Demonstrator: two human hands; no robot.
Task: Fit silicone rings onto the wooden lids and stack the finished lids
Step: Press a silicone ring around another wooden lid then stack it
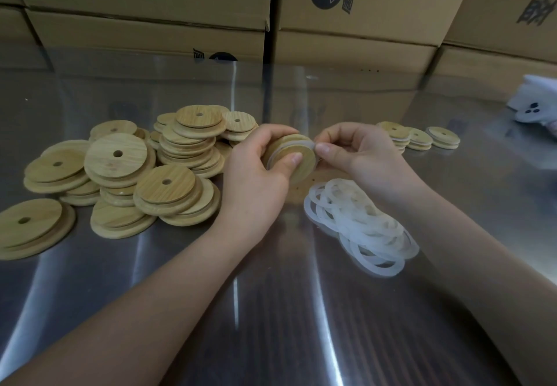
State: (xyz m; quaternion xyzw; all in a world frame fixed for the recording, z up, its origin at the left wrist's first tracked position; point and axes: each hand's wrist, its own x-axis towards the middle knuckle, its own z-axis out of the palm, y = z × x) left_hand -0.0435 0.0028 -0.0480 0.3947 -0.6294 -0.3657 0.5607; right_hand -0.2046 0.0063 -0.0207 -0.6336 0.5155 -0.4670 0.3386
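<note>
The worktop (271,310) is shiny grey metal. Big brown cardboard boxes (150,33) are piled up right behind it, with dark letters and round marks on them. A white thing (533,105) with three dark dots lies at the right edge.

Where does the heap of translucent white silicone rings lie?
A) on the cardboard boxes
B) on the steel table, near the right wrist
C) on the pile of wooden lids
B: the heap of translucent white silicone rings lies on the shiny steel table, near the right hand.
</note>
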